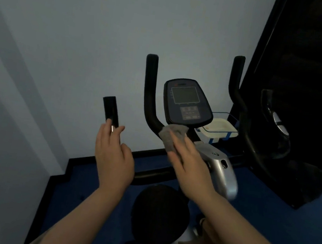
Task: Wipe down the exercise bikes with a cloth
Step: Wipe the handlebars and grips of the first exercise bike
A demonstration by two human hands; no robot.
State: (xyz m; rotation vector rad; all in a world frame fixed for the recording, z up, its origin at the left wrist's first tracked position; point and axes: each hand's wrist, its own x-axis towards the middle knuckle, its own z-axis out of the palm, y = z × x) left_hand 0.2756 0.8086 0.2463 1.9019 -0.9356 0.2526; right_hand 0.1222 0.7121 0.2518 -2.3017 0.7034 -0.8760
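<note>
The black saddle (160,213) sits lowest and nearest, under the two forearms. Above and left of the console (186,102), well clear of it, the left hand (113,156) curls its fingers round the lower end of a slim black device (110,110), which stands nearly upright above the knuckles. The right hand (189,166) lies with straight fingers flat on a grey cloth (171,136), pressing it on the handlebar stem just below the console, beside the silver housing (221,169). The bike's left grip (150,88) rises left of the console, the right grip (236,80) right of it. A white tray in a blue wire basket (219,129) sits right of the console. A pale wall (84,41) stands behind it; dark machinery (301,98) fills the right.
</note>
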